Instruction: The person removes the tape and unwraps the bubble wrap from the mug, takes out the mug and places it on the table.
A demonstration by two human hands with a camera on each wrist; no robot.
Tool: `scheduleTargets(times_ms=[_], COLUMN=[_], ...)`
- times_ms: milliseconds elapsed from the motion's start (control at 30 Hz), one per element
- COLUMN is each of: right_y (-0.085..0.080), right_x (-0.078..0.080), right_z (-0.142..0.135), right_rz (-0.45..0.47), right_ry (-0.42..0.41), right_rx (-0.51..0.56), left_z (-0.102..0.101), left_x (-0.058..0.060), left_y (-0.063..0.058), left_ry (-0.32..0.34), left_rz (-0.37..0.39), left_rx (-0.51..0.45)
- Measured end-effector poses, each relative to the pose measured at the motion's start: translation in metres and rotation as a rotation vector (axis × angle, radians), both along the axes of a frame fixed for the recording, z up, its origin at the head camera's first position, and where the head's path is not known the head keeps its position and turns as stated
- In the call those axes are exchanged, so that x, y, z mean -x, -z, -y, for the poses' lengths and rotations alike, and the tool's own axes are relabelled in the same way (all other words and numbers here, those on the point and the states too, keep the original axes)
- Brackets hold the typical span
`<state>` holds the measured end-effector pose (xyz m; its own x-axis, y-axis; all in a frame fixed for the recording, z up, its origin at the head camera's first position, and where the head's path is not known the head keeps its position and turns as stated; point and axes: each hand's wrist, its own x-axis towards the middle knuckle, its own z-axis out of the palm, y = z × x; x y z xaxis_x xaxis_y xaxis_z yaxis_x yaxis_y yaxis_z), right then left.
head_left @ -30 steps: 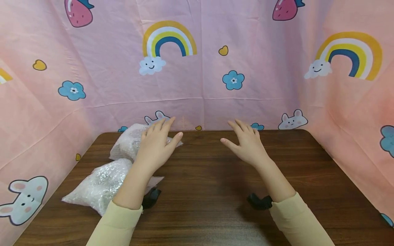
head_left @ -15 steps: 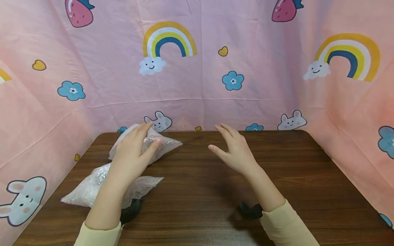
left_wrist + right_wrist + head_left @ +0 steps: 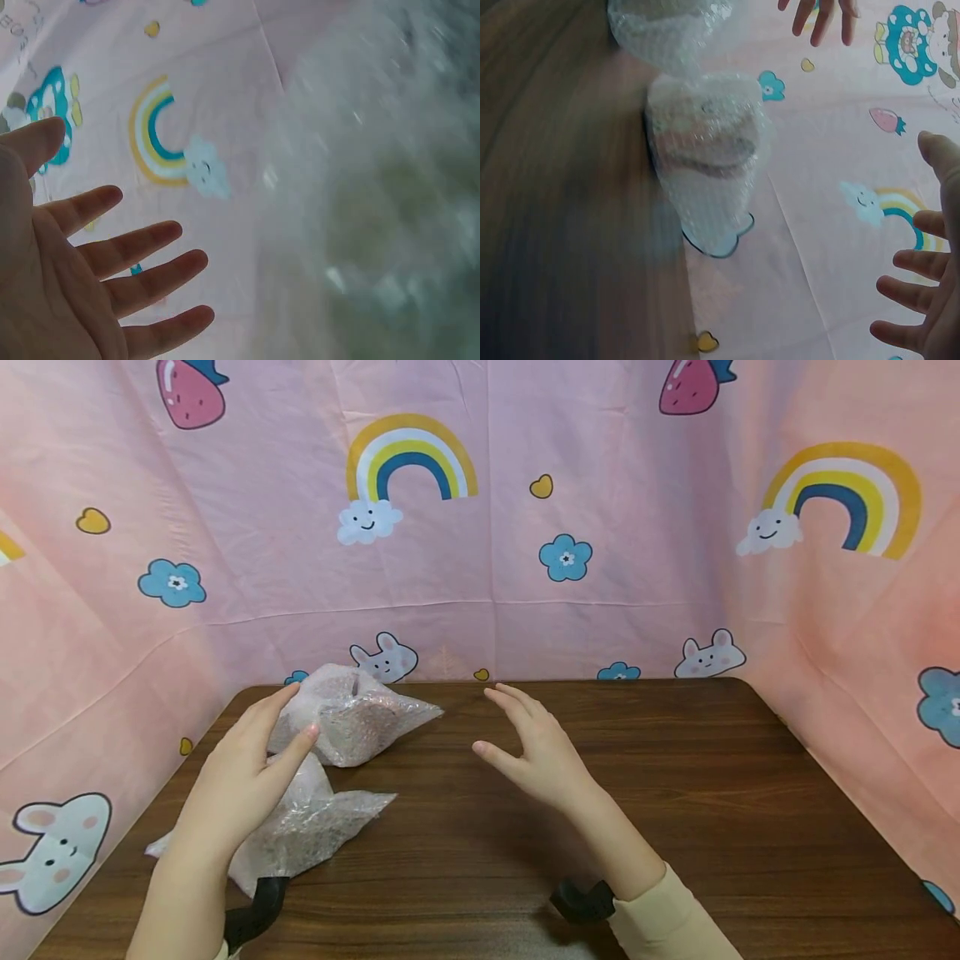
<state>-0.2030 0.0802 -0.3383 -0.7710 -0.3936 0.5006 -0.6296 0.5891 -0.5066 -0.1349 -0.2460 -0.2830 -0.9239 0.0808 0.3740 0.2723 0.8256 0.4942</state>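
Two bubble-wrapped bundles lie on the left part of the table. The far bundle [image 3: 352, 718] shows something pinkish and dark through its wrap, and its tapered end points right. Part of the near bundle [image 3: 300, 827] is hidden behind my left hand [image 3: 243, 768], which hovers with spread fingers and holds nothing. In the left wrist view that hand's fingers [image 3: 142, 247] are apart, and blurred bubble wrap [image 3: 375, 195] fills the right side. My right hand [image 3: 536, 752] is over the middle of the table, fingers extended, palm turned inward, holding nothing. What the bundles contain is mostly obscured by the wrap.
A brown wood-grain table [image 3: 712, 793] fills the lower view. Pink cloth [image 3: 450, 568] printed with rainbows, flowers and rabbits hangs at the back and both sides. A black curved piece [image 3: 258, 910] sits at the left wrist, a similar black piece [image 3: 581, 902] at the right.
My left hand has swung left and toward me, uncovering more of the far bundle. My right hand has drifted left and slightly down. Both bundles stay where they were.
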Motion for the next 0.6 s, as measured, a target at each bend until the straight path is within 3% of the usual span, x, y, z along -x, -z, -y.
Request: scheduleTargets(times_ms=[233, 600], right_y=[0.008, 0.023], right_x=[-0.006, -0.013], right_z=[0.020, 0.048], right_rz=[0.030, 0.112], right_ry=[-0.055, -0.166], right_rx=[0.009, -0.015], left_z=[0.027, 0.068], left_x=[-0.004, -0.003], left_y=[0.011, 0.026], left_ry=[-0.056, -0.071], left_rz=[0.049, 0.110], left_rx=[-0.037, -0.084])
